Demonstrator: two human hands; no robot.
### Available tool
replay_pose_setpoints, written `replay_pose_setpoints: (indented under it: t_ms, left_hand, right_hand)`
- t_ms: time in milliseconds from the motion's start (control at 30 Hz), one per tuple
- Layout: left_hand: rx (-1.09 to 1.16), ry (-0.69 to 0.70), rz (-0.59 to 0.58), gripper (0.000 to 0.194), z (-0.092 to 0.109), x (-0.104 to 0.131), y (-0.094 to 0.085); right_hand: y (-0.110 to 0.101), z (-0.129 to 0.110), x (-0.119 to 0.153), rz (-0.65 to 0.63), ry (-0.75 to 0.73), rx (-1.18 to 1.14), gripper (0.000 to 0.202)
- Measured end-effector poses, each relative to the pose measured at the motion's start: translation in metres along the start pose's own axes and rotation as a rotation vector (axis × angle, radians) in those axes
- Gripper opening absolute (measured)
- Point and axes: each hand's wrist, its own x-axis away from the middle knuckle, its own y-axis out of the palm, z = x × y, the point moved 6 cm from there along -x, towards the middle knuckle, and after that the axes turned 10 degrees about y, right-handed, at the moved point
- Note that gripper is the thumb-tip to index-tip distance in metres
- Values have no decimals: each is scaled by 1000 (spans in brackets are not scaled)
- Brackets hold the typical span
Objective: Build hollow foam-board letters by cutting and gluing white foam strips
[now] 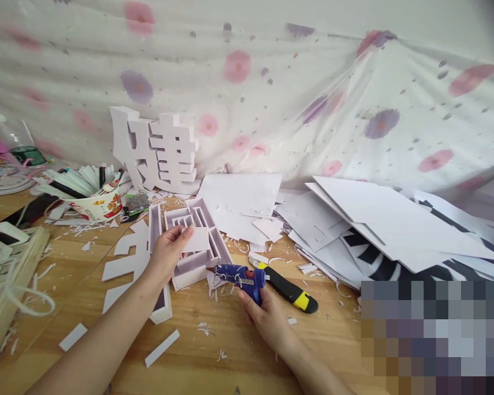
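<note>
Between the thumb and fingers of my left hand (173,247) is a small white rectangular card piece (197,240). It is held over a white foam-board character (189,277) with raised walls, which lies on the table. My right hand (267,315) grips a blue hot glue gun (241,277) by its handle, nozzle pointing left toward that character's edge. White glue strands cling to the gun's front. Just right of the gun lies a black and yellow utility knife (290,288). Flat white cut-out shapes (138,252) rest left of the walled character.
A finished-looking white character (156,148) stands against the flowered plastic sheet (239,66). White boards (395,219) are piled at right. A paper bowl (94,206) of glue sticks and tools sits at left, near a plastic bottle (18,140). Scraps (162,348) litter the wooden table (214,356).
</note>
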Motion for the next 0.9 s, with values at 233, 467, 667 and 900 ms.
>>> replay_pose_setpoints:
  t_ms: [233, 467, 667, 900]
  left_hand:
    - [-2, 11, -6, 41, -2, -1, -1]
    - [-16, -16, 34, 45, 1, 0, 0]
    - [-24, 3, 19, 44, 0, -1, -1]
    - [-18, -26, 53, 47, 3, 1, 0]
  right_hand:
    - [4, 3, 0, -57, 39, 65, 47]
    - [-1, -5, 2, 11, 8, 183, 38]
    - [0, -12, 5, -18, 6, 224, 41]
    - [4, -17, 7, -44, -17, 306, 41]
